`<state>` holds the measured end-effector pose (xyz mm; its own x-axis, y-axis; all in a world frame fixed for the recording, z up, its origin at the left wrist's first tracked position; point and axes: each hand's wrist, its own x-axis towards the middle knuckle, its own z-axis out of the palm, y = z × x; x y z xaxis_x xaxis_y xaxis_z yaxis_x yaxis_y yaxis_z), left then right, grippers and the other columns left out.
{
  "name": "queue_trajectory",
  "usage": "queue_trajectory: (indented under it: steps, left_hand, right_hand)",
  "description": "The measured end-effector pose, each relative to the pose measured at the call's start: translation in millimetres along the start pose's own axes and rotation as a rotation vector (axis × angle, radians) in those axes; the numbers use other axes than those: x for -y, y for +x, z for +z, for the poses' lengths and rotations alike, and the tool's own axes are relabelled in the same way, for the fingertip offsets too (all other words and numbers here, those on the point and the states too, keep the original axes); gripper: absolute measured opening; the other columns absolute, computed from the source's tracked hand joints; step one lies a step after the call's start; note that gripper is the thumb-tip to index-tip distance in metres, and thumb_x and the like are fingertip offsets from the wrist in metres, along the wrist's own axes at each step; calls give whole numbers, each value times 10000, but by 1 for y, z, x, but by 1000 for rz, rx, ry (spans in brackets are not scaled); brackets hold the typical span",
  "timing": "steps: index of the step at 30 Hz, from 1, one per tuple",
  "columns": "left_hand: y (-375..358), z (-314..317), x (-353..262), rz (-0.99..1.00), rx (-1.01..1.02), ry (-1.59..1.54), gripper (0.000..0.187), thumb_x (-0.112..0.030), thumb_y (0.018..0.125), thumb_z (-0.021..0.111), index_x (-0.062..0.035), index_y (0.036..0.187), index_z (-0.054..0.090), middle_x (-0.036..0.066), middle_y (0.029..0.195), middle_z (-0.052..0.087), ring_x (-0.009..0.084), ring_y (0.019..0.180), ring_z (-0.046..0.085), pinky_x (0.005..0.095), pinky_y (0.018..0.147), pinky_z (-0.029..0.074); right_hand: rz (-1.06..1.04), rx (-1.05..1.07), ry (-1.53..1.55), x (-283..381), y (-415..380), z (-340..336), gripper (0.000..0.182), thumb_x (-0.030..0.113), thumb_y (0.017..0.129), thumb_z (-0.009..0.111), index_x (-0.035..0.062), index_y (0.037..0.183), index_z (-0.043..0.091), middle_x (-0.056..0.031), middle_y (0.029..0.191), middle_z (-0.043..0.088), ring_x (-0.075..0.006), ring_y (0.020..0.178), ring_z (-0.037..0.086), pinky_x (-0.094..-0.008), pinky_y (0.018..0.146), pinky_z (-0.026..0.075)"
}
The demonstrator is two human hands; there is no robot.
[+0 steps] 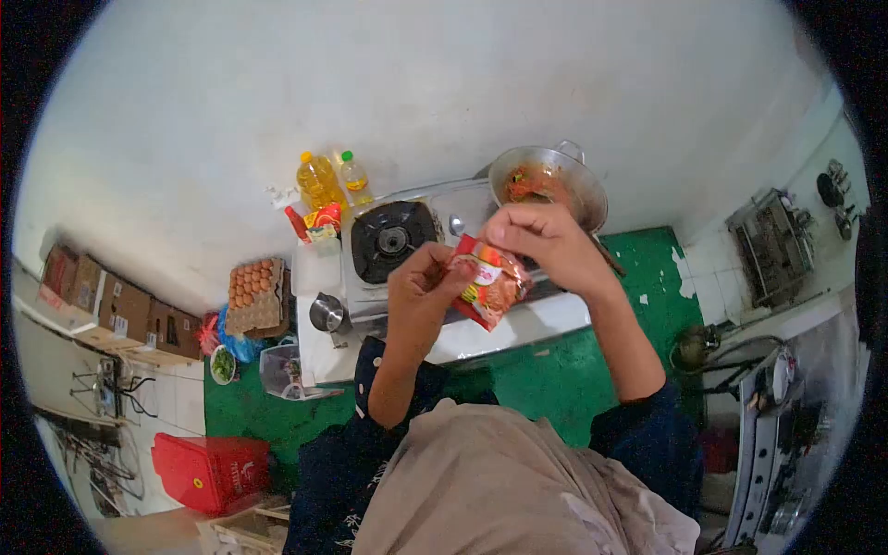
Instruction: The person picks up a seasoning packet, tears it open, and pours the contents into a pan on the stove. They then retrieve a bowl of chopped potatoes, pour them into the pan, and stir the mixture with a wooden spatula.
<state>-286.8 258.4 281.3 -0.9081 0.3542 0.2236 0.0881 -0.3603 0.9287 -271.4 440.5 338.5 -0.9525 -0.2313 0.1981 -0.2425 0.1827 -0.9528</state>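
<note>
Red packet [493,291] in left fingers [458,279] and right fingers [507,233], pan [575,178] of possibly saucy food [530,183] nearby

The left hand [421,285] and right hand [541,239] are raised close together in front of the torso, the right slightly farther out; the left forearm [398,370] reaches steeply far, its thumb extended to the right and its fingers curled in a pinch; the right forearm [622,342] slants far and left, that hand pointing left, thumb and bent index finger pinched together.
</note>
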Motion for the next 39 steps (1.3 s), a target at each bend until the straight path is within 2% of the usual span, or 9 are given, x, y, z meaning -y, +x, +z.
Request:
queue_trajectory:
  steps: [2, 6, 7, 16, 22, 27, 31, 34, 39]
  left_hand:
    - [5, 1, -18, 24, -74, -30, 102, -95, 836, 645, -19, 864, 583, 19, 783, 619, 55, 702, 573, 203, 636, 479]
    - [7, -5, -42, 191, -131, -124, 111, -105, 843, 641, -28, 896, 581, 39, 812, 632, 74, 710, 601, 215, 627, 505]
    - [8, -7, -44, 199, -148, -116, 114, -102, 843, 638, -28, 903, 575, 45, 816, 636, 83, 722, 609, 218, 645, 512]
    - [-8, 2, -51, 186, -29, -59, 146, -109, 866, 598, -3, 964, 575, 84, 921, 634, 115, 813, 610, 243, 707, 503]
    - [1, 21, -63, 99, 65, -36, 541, -391, 799, 662, 5, 1125, 493, 109, 1013, 575, 110, 797, 584, 234, 733, 478]
    - [-4, 38, -85, 190, 380, -4, 165, -45, 809, 656, 13, 940, 573, 39, 844, 595, 65, 762, 552, 197, 702, 456]
    - [-8, 39, -95, 158, 486, -48, 106, -47, 830, 629, 6, 913, 587, 18, 805, 595, 49, 723, 541, 190, 677, 448]
    - [-14, 36, -102, 182, 544, -22, 75, -59, 841, 615, -8, 892, 595, 16, 788, 601, 45, 707, 542, 189, 657, 443]
    - [-17, 34, -90, 489, 467, 397, 107, -15, 756, 613, -12, 858, 581, 81, 756, 591, 172, 679, 576, 272, 624, 451]
  right_hand:
    - [34, 49, 60, 22, 9, -9, 165, 152, 891, 551, 14, 908, 640, 27, 718, 579, -54, 654, 493, -216, 600, 408]
    - [-457, 139, -229, 40, 19, -15, 213, 113, 851, 570, 59, 1038, 654, -36, 860, 626, -132, 775, 551, -253, 705, 434]
    - [-430, 181, -197, 47, 19, -14, 247, 85, 817, 591, 73, 1054, 656, -58, 919, 622, -156, 859, 555, -274, 767, 434]
    - [-708, 231, -296, 67, 11, -14, 190, 102, 784, 636, 70, 967, 673, -53, 922, 630, -185, 893, 576, -311, 790, 456]
    - [-462, -44, -534, 88, -27, -16, 81, 103, 788, 641, 31, 825, 635, -51, 824, 628, -149, 807, 563, -292, 687, 452]
    - [-131, -236, -386, 114, -61, 5, 93, 88, 817, 623, -4, 812, 612, -18, 752, 591, -93, 738, 528, -237, 688, 424]
    - [30, -321, -348, 136, -79, 23, 111, 98, 813, 633, -9, 822, 607, -1, 766, 600, -79, 723, 528, -247, 683, 430]
    - [-41, -357, -462, 157, -86, 52, 119, 102, 802, 640, -7, 842, 613, -45, 756, 606, -100, 713, 542, -255, 682, 439]
    - [-104, -414, -1360, 150, -88, 73, 149, 168, 751, 608, 19, 751, 599, -144, 746, 611, -278, 703, 591, -362, 632, 489]
